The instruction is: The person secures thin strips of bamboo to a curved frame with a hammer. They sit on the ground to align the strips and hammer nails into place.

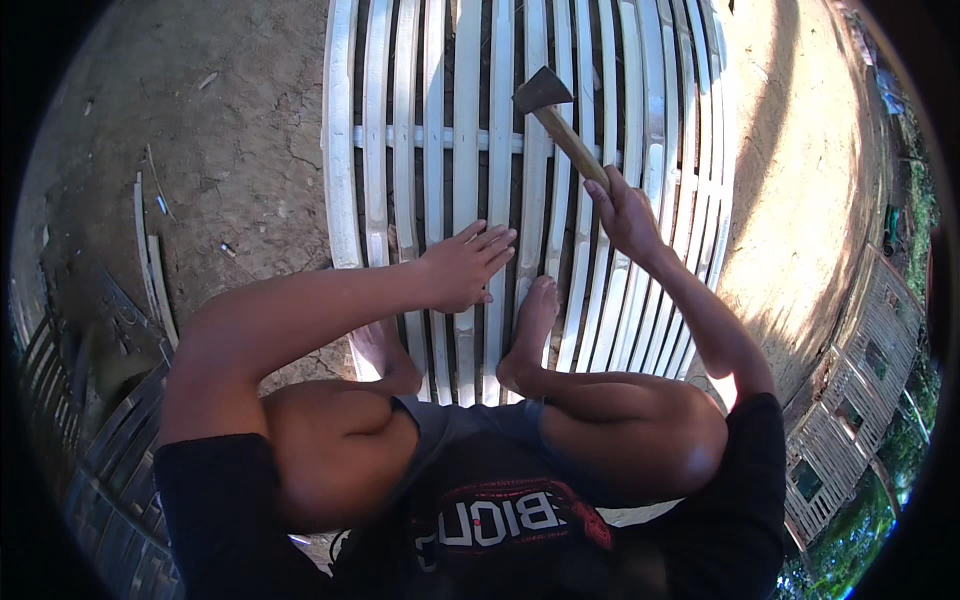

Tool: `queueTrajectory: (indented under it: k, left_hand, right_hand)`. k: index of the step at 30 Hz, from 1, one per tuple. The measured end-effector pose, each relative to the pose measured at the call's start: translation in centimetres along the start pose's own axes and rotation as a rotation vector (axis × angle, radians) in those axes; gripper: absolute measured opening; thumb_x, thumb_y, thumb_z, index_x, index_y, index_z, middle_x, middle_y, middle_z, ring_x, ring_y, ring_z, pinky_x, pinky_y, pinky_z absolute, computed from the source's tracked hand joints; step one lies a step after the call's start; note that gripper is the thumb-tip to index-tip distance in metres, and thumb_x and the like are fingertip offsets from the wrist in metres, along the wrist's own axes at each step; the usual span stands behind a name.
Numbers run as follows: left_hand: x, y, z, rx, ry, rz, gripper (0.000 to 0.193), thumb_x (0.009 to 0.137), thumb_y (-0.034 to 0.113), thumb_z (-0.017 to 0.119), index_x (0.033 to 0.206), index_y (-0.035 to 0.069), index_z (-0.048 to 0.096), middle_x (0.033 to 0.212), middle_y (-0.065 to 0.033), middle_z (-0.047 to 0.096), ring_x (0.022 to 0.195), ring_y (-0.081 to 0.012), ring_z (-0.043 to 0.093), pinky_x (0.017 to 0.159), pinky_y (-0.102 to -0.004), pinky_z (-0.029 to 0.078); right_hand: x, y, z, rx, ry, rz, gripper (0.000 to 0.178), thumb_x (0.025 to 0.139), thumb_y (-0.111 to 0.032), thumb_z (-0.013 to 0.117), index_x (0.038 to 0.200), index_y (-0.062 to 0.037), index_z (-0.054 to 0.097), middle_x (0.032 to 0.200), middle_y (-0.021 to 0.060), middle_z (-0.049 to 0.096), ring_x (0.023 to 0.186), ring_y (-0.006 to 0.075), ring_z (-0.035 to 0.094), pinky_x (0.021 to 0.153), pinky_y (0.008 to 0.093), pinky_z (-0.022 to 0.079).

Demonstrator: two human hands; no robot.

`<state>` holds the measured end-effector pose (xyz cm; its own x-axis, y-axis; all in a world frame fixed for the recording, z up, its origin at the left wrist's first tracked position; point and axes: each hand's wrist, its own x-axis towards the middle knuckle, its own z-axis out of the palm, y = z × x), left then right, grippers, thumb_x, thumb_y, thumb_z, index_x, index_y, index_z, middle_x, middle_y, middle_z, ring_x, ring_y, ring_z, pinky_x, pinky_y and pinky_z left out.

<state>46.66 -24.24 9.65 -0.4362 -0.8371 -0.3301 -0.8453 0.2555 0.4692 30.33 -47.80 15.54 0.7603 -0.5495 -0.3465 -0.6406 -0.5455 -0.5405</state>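
Note:
My right hand [628,215] is wrapped round the wooden handle of a hatchet [568,140], whose dark metal head points up and to the left over the slats. Pale split-bamboo slats [466,120] run away from me side by side, with narrow gaps between them and a crosspiece [480,138] lying across beneath. Over the middle slats is my left hand [468,265], fingers stretched out and holding nothing; whether it presses on them I cannot tell. My bare feet stand on the near part of the slats, either side of the middle.
Cracked bare earth [220,150] lies to the left, with loose bamboo strips [150,260] on it. Sunlit ground [800,180] stretches along the right. A woven panel [120,480] is at the lower left, and a slatted bamboo structure [860,390] stands at the far right.

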Motion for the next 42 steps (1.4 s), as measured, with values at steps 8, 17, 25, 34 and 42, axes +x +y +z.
queueTrajectory:
  k: [8,17,25,34,42]
  left_hand:
    - [4.6,0.3,3.6,0.035,-0.023,-0.291,0.084,0.100,0.055,0.044,0.151,-0.009,0.026,0.163,-0.0226,0.019,0.154,-0.0324,0.012,0.126,-0.0442,0.006]
    - [4.3,0.5,3.0,-0.021,-0.027,-0.294,0.083,0.100,0.054,0.042,0.153,-0.007,0.024,0.164,-0.0201,0.017,0.154,-0.0302,0.010,0.126,-0.0440,0.005]
    - [4.3,1.0,2.7,0.012,-0.061,-0.311,0.079,0.100,0.051,0.045,0.153,-0.004,0.028,0.164,-0.0186,0.019,0.154,-0.0285,0.012,0.126,-0.0454,0.005]
    - [4.2,0.4,3.2,0.050,-0.049,-0.313,0.078,0.100,0.050,0.045,0.153,-0.004,0.028,0.165,-0.0176,0.018,0.154,-0.0276,0.012,0.126,-0.0471,0.004]
    - [4.0,0.5,3.5,0.026,-0.047,-0.316,0.077,0.100,0.048,0.046,0.153,-0.004,0.028,0.165,-0.0176,0.018,0.154,-0.0275,0.011,0.126,-0.0472,0.004]
  right_hand:
    - [1.9,3.3,7.8,-0.083,-0.022,0.014,0.030,0.104,-0.032,0.052,0.102,-0.0028,0.046,0.069,0.0243,0.062,0.068,0.0484,0.064,0.059,0.0549,0.048]
    - [2.0,4.3,6.9,0.019,0.007,-0.030,0.035,0.104,-0.038,0.049,0.103,-0.0032,0.046,0.067,0.0255,0.062,0.067,0.0491,0.063,0.059,0.0550,0.049]
    - [2.4,4.5,6.7,-0.019,-0.074,0.070,0.039,0.105,-0.040,0.048,0.102,-0.0015,0.046,0.069,0.0273,0.062,0.069,0.0510,0.062,0.062,0.0572,0.048]
    - [5.4,3.7,1.0,0.546,-0.203,0.235,0.056,0.104,-0.057,0.038,0.098,-0.0032,0.051,0.060,0.0009,0.048,0.047,0.0115,0.052,0.041,0.0293,0.046]
    - [5.0,3.6,0.5,0.217,-0.461,0.324,0.064,0.103,-0.060,0.040,0.106,0.0006,0.060,0.059,0.0019,0.048,0.045,0.0111,0.050,0.041,0.0282,0.044]
